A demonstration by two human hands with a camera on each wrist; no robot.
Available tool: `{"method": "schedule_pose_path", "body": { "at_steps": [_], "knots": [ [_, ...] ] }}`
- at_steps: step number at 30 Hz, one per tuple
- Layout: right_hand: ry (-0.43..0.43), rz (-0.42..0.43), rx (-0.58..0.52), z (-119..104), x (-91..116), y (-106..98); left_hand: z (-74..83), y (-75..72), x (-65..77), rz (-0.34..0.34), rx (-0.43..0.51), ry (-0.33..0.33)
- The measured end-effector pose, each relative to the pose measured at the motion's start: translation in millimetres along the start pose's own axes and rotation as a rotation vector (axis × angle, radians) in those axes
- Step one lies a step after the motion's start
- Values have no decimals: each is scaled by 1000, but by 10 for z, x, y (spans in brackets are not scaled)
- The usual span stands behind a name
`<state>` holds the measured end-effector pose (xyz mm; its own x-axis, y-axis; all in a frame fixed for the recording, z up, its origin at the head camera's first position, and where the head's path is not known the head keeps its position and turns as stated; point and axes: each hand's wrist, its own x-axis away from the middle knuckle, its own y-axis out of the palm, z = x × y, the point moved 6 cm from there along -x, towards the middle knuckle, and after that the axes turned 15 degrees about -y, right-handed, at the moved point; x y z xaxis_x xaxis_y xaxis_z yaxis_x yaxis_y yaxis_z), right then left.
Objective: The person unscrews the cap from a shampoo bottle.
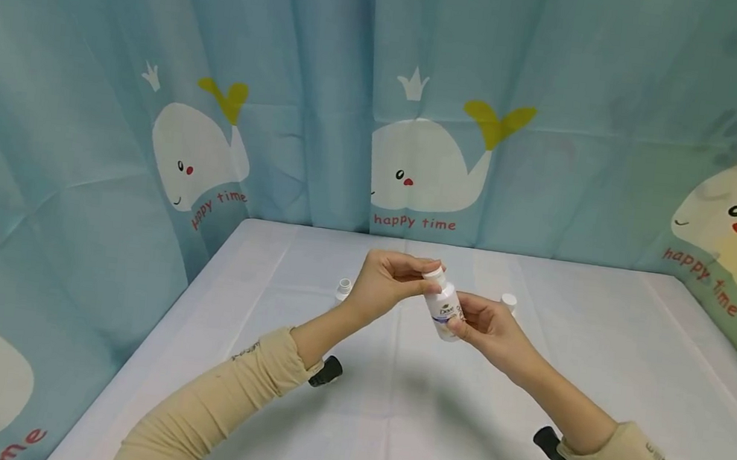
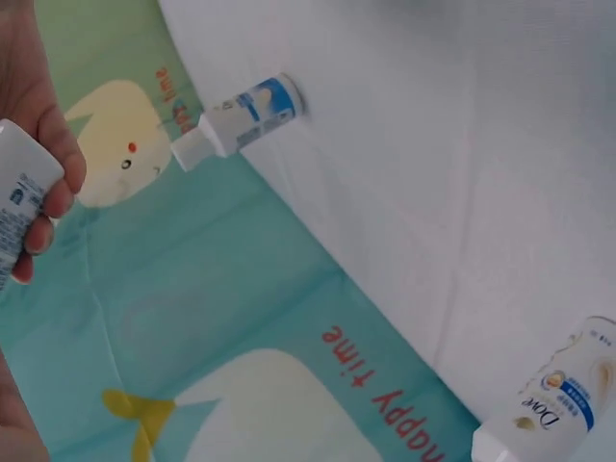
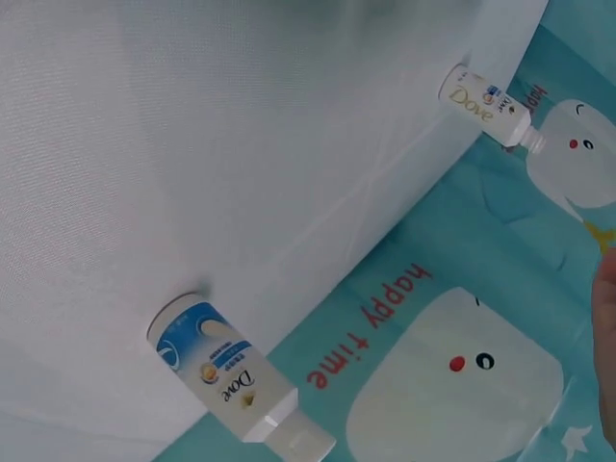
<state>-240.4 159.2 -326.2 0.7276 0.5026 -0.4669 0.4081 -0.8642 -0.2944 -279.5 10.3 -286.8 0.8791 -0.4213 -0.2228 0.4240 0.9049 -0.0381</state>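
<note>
In the head view a white Dove bottle [image 1: 444, 317] is held tilted above the table, its top leaning left. My left hand [image 1: 386, 283] pinches its white cap [image 1: 434, 273] between thumb and fingers. Around the lower body, my right hand [image 1: 493, 331] grips with the thumb across the front. Part of this held bottle [image 2: 21, 188] also shows at the left edge of the left wrist view, with fingers wrapped round it. The right wrist view catches only a sliver of a hand [image 3: 604, 346] at its right edge.
Behind my left hand stands an uncapped white bottle [image 1: 344, 287], fully seen as a Dove bottle [image 3: 486, 106] in the right wrist view. Behind my right hand is a capped one [image 1: 508, 301]. A whale-print curtain [image 1: 327, 106] hangs along the back edge of the white table [image 1: 283, 273].
</note>
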Motion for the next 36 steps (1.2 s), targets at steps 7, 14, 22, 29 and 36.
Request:
{"method": "schedule_pose_path", "body": {
  "at_steps": [7,14,22,29,36],
  "knots": [
    [2,44,52,7,-35,-17,27,-5,40,72,-30,41],
    [1,75,90,-27,-75,-23,69,5,56,107,-120,80],
    [34,104,92,-63,-68,31,19,62,33,156,-142,60],
    [52,112,104,-51,-68,56,-3,108,13,144,-135,40],
    [61,117,119,-40,-38,24,14,98,-17,135,-170,-17]
  ]
}}
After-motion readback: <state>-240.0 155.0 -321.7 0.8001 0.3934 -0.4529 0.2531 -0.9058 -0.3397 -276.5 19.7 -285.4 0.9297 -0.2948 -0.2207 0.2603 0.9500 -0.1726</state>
